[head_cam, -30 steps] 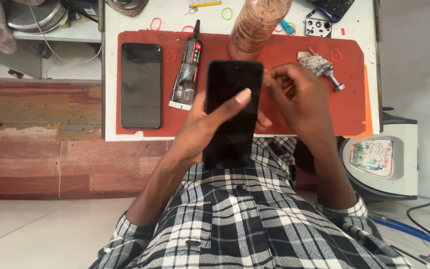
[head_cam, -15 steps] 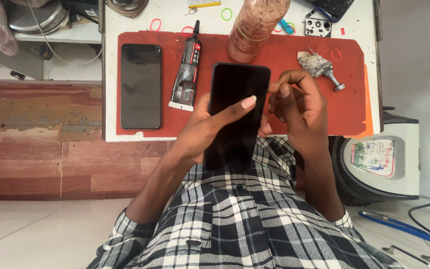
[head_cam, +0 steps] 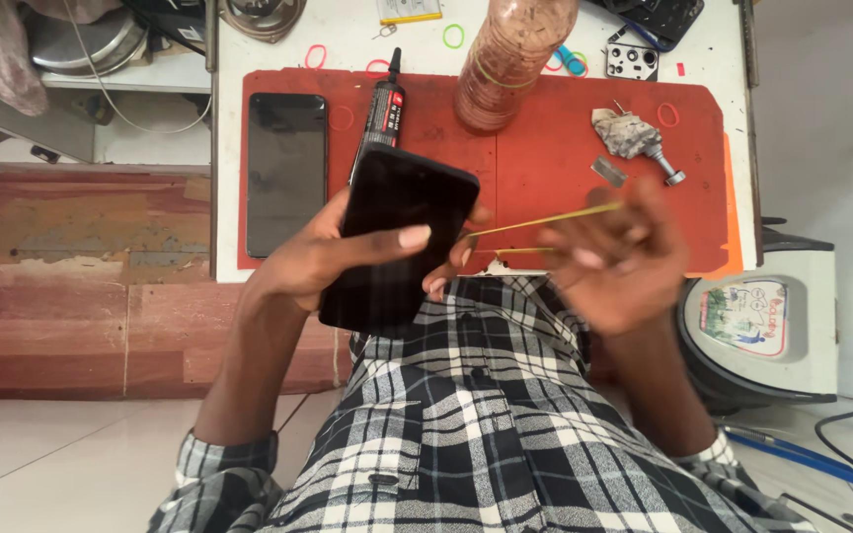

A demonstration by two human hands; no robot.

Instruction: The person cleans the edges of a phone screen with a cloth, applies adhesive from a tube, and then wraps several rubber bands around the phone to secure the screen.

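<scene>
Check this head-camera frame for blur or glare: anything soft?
Head view: right hand is motion-blurred while stretching the yellow rubber band; left hand and the black phone it holds are sharp; faint sheen on the phone on the red mat; daylight even, shadows soft.

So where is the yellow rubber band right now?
In the head view the yellow rubber band is stretched between the black phone in the left hand and the raised right hand, above the red mat.

Left hand (head_cam: 348, 252) clasped; right hand (head_cam: 609, 257) fingers pinched.
</scene>
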